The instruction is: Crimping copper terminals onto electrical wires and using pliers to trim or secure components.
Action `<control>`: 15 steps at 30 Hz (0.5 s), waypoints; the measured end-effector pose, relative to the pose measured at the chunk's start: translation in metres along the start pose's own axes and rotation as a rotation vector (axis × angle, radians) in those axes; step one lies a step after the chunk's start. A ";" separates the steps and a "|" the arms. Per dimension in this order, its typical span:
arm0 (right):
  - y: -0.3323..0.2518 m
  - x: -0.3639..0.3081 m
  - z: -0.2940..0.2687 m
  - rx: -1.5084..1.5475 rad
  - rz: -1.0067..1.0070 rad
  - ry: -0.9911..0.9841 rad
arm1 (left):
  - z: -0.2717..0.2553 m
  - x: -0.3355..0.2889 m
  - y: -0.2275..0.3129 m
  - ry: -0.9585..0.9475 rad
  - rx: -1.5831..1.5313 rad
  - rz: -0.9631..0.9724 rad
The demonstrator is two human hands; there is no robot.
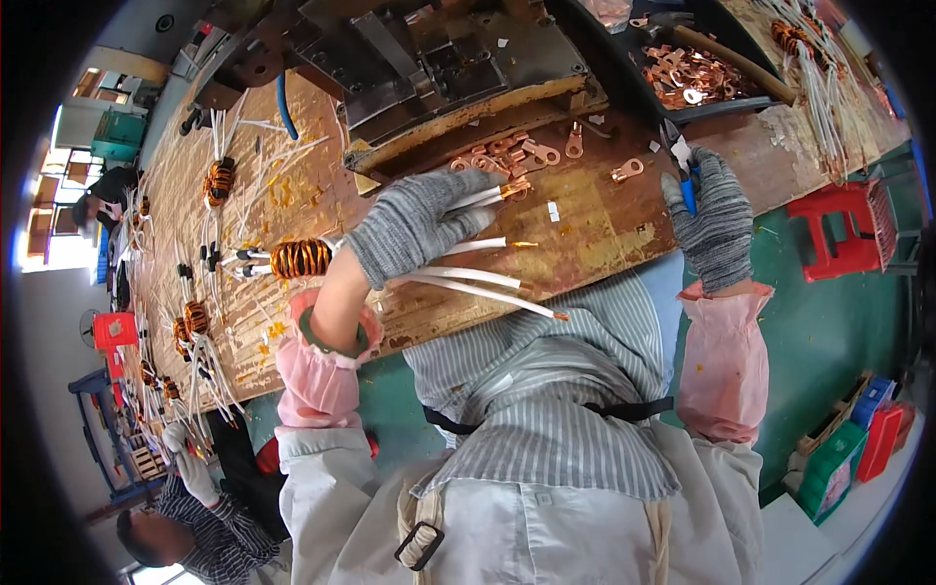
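My left hand point(408, 222), in a grey knitted glove, is closed round white wires point(474, 201) whose stripped copper ends point right. More white wires point(466, 275) run out below that hand, some with bare copper tips. Left of the wrist lies a copper-wound coil point(300, 259). My right hand point(718, 216), gloved too, grips blue-handled cutting pliers point(687, 193) with the jaws pointing away from me. Between the hands, a copper lug point(628, 171) lies on the bench, and another lug point(574, 141) sits farther back. A small heap of copper lugs point(502, 153) is just beyond my left fingertips.
A heavy metal machine point(439, 73) stands at the back of the worn wooden bench point(585, 229). A dark tray point(721, 109) of copper lugs is back right, beside bundled white wires point(824, 107). More coils point(218, 182) lie left. A red stool point(834, 229) stands right; another person point(210, 531) works lower left.
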State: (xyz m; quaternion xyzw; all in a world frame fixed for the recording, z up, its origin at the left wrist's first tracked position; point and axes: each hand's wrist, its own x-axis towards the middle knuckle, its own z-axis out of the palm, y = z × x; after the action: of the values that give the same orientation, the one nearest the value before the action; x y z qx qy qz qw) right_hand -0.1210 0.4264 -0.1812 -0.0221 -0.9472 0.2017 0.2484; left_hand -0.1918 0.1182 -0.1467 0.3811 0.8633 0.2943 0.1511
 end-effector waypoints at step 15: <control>0.017 0.001 0.010 -0.034 -0.119 -0.028 | -0.042 0.008 0.031 -0.131 -0.427 0.009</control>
State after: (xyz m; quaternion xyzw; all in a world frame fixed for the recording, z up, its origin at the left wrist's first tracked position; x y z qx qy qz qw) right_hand -0.1274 0.4383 -0.1960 0.0327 -0.9534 0.1709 0.2464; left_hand -0.1998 0.1247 -0.0949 0.3624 0.7683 0.4456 0.2827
